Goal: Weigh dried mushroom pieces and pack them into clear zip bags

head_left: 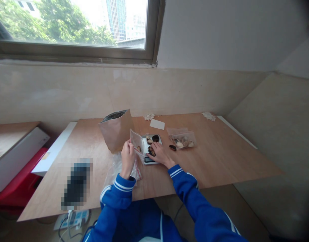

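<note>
Your hands are apart but close, right over the middle of the worktop [207,158]. Your left hand [127,158] pinches the top of a clear zip bag [135,141], and that bag leans over the edge of a digital scale [148,160]. Your right hand [160,154] lies on the scale, with its fingers [154,146] on a dark piece [151,152]. (You can't tell from here if those fingers are gripping it or just touching it.) Another dark piece [156,138] sits on the scale near the far end.

To the right of the scale is a small zip bag [182,139] with pale pieces in it, and one more dark piece [172,147] is just beside that bag. To the left, a brown paper pouch [116,132] stands a bit tilted. Crumpled clear plastic [118,168] lies by your left wrist. A white card [157,124] lies near the far edge.
</note>
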A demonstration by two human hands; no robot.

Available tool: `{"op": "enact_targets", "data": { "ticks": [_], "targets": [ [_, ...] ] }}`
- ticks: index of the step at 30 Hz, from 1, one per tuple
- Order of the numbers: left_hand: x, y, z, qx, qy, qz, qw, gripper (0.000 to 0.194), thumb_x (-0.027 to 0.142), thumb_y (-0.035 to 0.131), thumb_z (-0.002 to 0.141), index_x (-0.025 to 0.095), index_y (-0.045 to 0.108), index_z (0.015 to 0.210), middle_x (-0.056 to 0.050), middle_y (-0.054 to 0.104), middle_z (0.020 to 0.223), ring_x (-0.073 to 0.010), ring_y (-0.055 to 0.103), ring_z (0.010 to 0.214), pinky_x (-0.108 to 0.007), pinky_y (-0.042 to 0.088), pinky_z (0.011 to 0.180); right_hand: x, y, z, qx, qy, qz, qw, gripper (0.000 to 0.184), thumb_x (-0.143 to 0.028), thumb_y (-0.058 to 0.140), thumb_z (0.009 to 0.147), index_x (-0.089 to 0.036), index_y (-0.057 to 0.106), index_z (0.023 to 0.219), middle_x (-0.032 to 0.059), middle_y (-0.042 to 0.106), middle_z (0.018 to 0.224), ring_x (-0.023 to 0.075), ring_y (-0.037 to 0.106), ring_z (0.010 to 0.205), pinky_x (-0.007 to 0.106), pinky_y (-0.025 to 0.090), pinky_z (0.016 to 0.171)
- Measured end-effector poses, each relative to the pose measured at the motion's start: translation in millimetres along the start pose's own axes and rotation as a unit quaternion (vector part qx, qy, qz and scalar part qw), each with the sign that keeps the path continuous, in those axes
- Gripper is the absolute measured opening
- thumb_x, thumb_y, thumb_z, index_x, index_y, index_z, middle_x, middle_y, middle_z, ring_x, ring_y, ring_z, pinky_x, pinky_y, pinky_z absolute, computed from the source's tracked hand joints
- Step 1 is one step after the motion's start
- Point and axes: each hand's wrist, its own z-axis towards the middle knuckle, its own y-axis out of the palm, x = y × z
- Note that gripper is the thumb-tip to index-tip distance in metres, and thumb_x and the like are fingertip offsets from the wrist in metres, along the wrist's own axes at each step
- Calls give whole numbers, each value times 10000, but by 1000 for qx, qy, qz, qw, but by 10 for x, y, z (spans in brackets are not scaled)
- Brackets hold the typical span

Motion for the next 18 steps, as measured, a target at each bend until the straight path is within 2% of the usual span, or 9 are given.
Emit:
{"op": "enact_targets", "data": {
  "ticks": [2, 4, 7, 9, 11, 13, 18],
  "targets": [
    [-8, 5, 0, -3, -3, -3, 1000, 240, 354, 359, 913, 198, 513, 814, -76, 637, 881, -208, 609, 916, -357, 449, 841, -40, -32, 8, 35, 40, 60, 997, 252, -412, 478, 880, -169, 542, 852, 102, 580, 846, 238, 555, 804, 362, 466, 757],
    [-17, 14, -2, -5, -2, -4, 1000, 234, 348, 365, 911, 197, 520, 822, -67, 633, 861, -204, 610, 902, -352, 453, 831, -128, -118, 65, 80, 112, 136, 981, 242, -415, 455, 891, -192, 505, 811, 38, 544, 731, 184, 524, 668, 307, 450, 657],
    [-24, 39, -5, 0, 0, 5, 1000, 223, 339, 376, 903, 197, 531, 830, -52, 624, 830, -201, 607, 843, -346, 460, 795, -329, -331, 259, 138, 219, 274, 926, 282, -485, 483, 873, -216, 452, 794, -23, 504, 656, 137, 481, 573, 254, 412, 562],
    [-22, 60, -8, -2, 5, 8, 1000, 227, 338, 376, 904, 191, 544, 865, -57, 627, 850, -202, 603, 835, -350, 460, 793, -472, -484, 434, 133, 249, 371, 885, 303, -517, 481, 864, -225, 424, 806, -37, 513, 648, 121, 472, 532, 235, 394, 511],
    [-18, 81, -14, -8, 15, 7, 1000, 232, 331, 371, 909, 184, 551, 907, -70, 633, 893, -202, 601, 853, -351, 459, 803, -593, -603, 599, 106, 245, 425, 865, 302, -520, 489, 852, -227, 420, 828, -44, 528, 649, 108, 459, 489, 225, 378, 473],
    [-19, 101, -23, -11, 25, 6, 1000, 229, 314, 367, 912, 182, 553, 931, -76, 636, 920, -199, 600, 866, -348, 460, 808, -680, -668, 725, 91, 235, 409, 877, 283, -496, 512, 841, -224, 433, 824, -45, 530, 648, 107, 470, 489, 225, 380, 477],
    [-35, 138, -55, -15, 37, 12, 999, 224, 315, 368, 916, 185, 549, 945, -74, 633, 928, -201, 603, 877, -346, 459, 807, -783, -660, 853, 56, 231, 251, 938, 201, -387, 521, 852, -229, 409, 800, -3, 568, 678, 172, 584, 643, 253, 403, 572]
  ]
}}
